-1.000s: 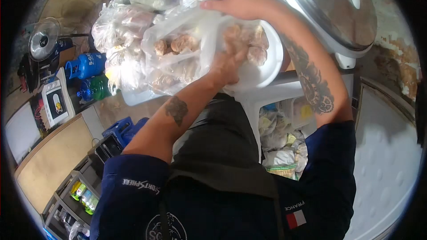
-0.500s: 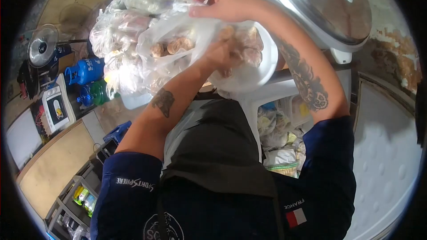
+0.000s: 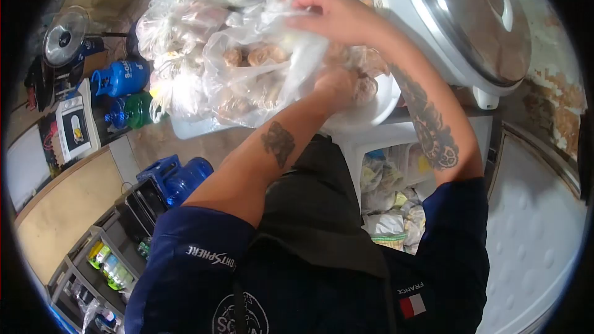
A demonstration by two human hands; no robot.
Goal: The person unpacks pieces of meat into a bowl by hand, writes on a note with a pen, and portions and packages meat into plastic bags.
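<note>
My right hand [image 3: 325,17] is closed on the upper edge of a clear plastic bag [image 3: 238,89]. Brown, roundish food pieces [image 3: 267,54] show inside that bag. Below my right hand, my left hand [image 3: 337,86] reaches over a white bowl [image 3: 391,96] at the bag's right side. More brownish pieces [image 3: 366,88] lie in the bowl, close against my left fingers. Those fingers are smeared and partly hidden, so their grip does not show. Tied plastic bags [image 3: 179,21] of food are heaped to the left and behind.
A large white cooker with a glass lid [image 3: 470,18] stands at the right. Under the table, a white container [image 3: 349,148] holds packed bags. Blue gas cylinder [image 3: 127,78], water bottles [image 3: 192,179] and a grey shelf [image 3: 102,241] are on the left.
My left hand has moved rightward, farther over the bowl. My right hand keeps its hold on the bag's edge. The whole view has shifted slightly.
</note>
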